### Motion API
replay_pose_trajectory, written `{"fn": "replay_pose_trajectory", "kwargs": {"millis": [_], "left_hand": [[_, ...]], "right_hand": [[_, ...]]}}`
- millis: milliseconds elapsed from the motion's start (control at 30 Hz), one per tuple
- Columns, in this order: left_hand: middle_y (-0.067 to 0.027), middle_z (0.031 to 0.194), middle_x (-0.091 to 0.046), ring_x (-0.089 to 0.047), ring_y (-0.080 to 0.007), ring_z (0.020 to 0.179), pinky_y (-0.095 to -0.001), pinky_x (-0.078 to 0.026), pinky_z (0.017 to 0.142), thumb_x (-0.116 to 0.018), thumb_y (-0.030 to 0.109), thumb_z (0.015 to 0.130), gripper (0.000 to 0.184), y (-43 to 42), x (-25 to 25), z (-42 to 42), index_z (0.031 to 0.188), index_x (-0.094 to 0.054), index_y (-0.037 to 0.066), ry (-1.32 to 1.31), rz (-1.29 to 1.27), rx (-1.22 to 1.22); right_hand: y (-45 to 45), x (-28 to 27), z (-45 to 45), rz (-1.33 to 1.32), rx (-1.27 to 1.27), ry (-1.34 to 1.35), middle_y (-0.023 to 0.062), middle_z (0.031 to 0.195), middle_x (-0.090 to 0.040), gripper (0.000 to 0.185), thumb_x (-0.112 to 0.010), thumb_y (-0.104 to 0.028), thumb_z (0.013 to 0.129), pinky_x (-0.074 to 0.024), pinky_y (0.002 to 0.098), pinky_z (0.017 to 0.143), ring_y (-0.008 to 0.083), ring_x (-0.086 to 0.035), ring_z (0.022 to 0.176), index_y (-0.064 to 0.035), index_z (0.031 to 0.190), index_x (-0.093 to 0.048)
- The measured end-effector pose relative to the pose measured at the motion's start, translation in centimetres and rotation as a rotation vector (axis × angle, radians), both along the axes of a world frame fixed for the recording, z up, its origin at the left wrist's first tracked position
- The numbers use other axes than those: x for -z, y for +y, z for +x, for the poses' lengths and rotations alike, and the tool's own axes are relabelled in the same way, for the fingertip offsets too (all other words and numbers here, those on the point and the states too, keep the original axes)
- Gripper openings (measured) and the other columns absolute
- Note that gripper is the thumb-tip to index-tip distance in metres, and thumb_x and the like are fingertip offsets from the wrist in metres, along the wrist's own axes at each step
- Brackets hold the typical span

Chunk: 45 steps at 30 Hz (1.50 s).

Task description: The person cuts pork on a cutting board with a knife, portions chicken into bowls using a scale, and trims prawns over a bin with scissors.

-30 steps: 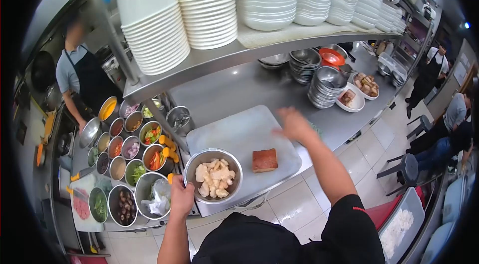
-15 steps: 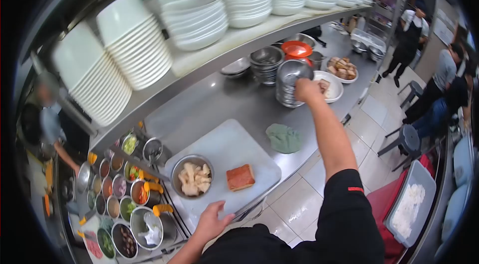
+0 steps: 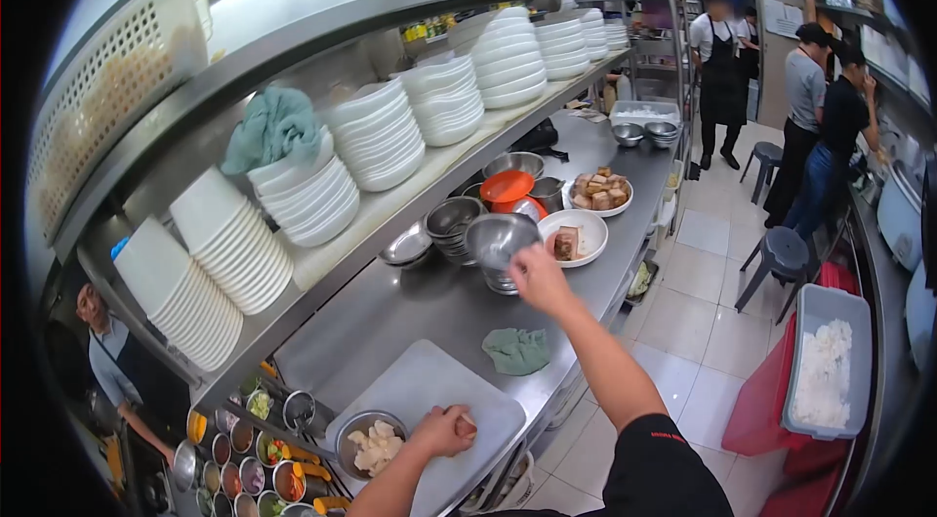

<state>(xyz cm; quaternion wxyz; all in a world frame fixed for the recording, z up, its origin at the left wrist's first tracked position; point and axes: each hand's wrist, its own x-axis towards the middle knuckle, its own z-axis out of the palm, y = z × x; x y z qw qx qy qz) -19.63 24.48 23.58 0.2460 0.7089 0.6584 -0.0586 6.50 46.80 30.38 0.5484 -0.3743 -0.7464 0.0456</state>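
My left hand [image 3: 444,429] is closed around a block of pork belly [image 3: 469,421] over the white cutting board [image 3: 425,369]; mostly the block's edge shows past the fingers. Beside that hand, on the board's left part, sits a metal bowl [image 3: 344,441] of pale cut pieces [image 3: 376,447]. With my arm stretched forward, my right hand [image 3: 539,275] grips the rim of a metal bowl [image 3: 498,236], which is tilted above a few similar bowls. Just past it stands a white bowl [image 3: 590,242] holding a piece of meat [image 3: 565,244].
A green cloth [image 3: 517,351] lies on the steel counter [image 3: 376,307]. Meat chunks fill another white bowl [image 3: 600,193]. White dishes [image 3: 376,136] are stacked on the overhead shelf. Ingredient tubs [image 3: 254,473] crowd the lower left. Several people stand nearby, and stools [image 3: 781,253] are at right.
My left hand has moved onto the pork belly block and closed around it. My right hand has tilted the metal bowl up from the stack. The camera view has lifted.
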Motion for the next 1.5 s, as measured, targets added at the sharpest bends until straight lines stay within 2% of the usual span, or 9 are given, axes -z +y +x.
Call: {"fn": "replay_pose_trajectory", "kwargs": {"millis": [167, 367, 500, 633, 767, 933, 1133, 1333, 1500], "left_hand": [[-0.0215, 0.117, -0.061, -0.062, -0.0353, 0.107, -0.0407, -0.05, 0.093, -0.082, 0.037, 0.065, 0.082, 0.6, -1.0, -2.6, 0.133, -0.047, 0.006, -0.633, 0.132, -0.358], [-0.0242, 0.119, -0.058, -0.06, -0.0371, 0.109, -0.0401, -0.049, 0.095, -0.083, 0.038, 0.063, 0.085, 2.4, -9.9, 1.0, 0.134, -0.047, 0.006, -0.288, 0.331, -0.1], [-0.0266, 0.127, -0.054, -0.058, -0.0402, 0.114, -0.0417, -0.047, 0.099, -0.078, 0.046, 0.067, 0.089, 3.7, -7.0, 3.5, 0.143, -0.043, 0.013, 0.032, 0.098, -0.037], [-0.0267, 0.132, -0.051, -0.05, -0.04, 0.125, -0.0412, -0.041, 0.106, -0.074, 0.046, 0.075, 0.084, 3.3, -3.3, 0.6, 0.143, -0.042, 0.008, -0.005, 0.279, 0.15], [-0.0265, 0.14, -0.047, -0.045, -0.0405, 0.13, -0.0411, -0.037, 0.109, -0.07, 0.044, 0.08, 0.08, 0.9, -6.4, -6.7, 0.141, -0.042, 0.0, 0.093, 0.427, -0.168], [-0.0267, 0.135, -0.051, -0.05, -0.0384, 0.125, -0.0397, -0.041, 0.104, -0.07, 0.045, 0.078, 0.076, -1.6, -1.5, -17.4, 0.132, -0.049, -0.004, 0.324, 0.165, -0.495], [-0.0242, 0.115, -0.064, -0.06, -0.0366, 0.112, -0.0403, -0.048, 0.095, -0.066, 0.044, 0.077, 0.059, -3.9, 1.1, -20.7, 0.112, -0.064, -0.003, 0.314, 0.058, -0.488], [-0.0238, 0.108, -0.066, -0.064, -0.0373, 0.103, -0.0426, -0.049, 0.088, -0.068, 0.038, 0.077, 0.049, -6.1, 4.3, -23.0, 0.11, -0.066, 0.002, -0.018, 0.097, -0.622], [-0.0193, 0.093, -0.07, -0.067, -0.0304, 0.088, -0.0387, -0.051, 0.08, -0.067, 0.021, 0.078, 0.035, -7.5, -2.6, -17.5, 0.107, -0.066, 0.001, -0.175, 0.337, -0.684]], "right_hand": [[-10.7, 7.5, 0.8, -0.221, -0.135, -0.196, 0.0143, 0.087, -0.057, 0.018, -0.073, -0.018, 0.078, -0.0487, 0.041, 0.078, 0.0344, -0.058, 0.087, -0.0051, 0.084, -0.062], [-17.8, 14.4, -3.1, -0.271, -0.334, -0.328, 0.0129, 0.094, -0.054, 0.023, -0.073, -0.019, 0.076, -0.0491, 0.0436, 0.077, 0.0343, -0.057, 0.086, -0.0064, 0.09, -0.06], [-19.7, 13.7, -4.2, -0.268, -0.371, -0.317, 0.0113, 0.094, -0.053, 0.023, -0.074, -0.019, 0.075, -0.049, 0.0432, 0.078, 0.0336, -0.056, 0.089, -0.0076, 0.088, -0.058], [-20.2, 13.7, -4.3, -0.306, -0.384, -0.362, 0.0118, 0.099, -0.052, 0.024, -0.074, -0.017, 0.075, -0.0493, 0.0432, 0.079, 0.0339, -0.056, 0.091, -0.0074, 0.09, -0.058], [-20.4, 13.3, -3.8, -0.315, -0.365, -0.242, 0.0183, 0.12, -0.048, 0.029, -0.076, -0.016, 0.074, -0.0487, 0.0436, 0.09, 0.0376, -0.056, 0.106, -0.0072, 0.096, -0.059], [-21.3, 12.3, -3.3, -0.445, -0.241, -0.136, 0.0271, 0.139, -0.035, 0.036, -0.078, -0.019, 0.073, -0.0464, 0.0431, 0.098, 0.0435, -0.051, 0.118, -0.0109, 0.102, -0.058], [-20.8, 12.8, -3.5, -0.669, -0.378, -0.188, 0.0253, 0.138, -0.035, 0.038, -0.077, -0.024, 0.076, -0.0483, 0.0436, 0.095, 0.0448, -0.054, 0.113, -0.0163, 0.106, -0.056], [-20.3, 12.9, -4.2, -0.69, -0.368, -0.136, 0.022, 0.137, -0.038, 0.039, -0.081, -0.029, 0.071, -0.0486, 0.0437, 0.093, 0.0439, -0.055, 0.111, -0.0152, 0.098, -0.056], [-20.2, 12.8, -4.5, -0.68, -0.371, -0.116, 0.0224, 0.139, -0.037, 0.039, -0.083, -0.03, 0.069, -0.0469, 0.0425, 0.096, 0.0437, -0.052, 0.116, -0.014, 0.094, -0.057]]}}
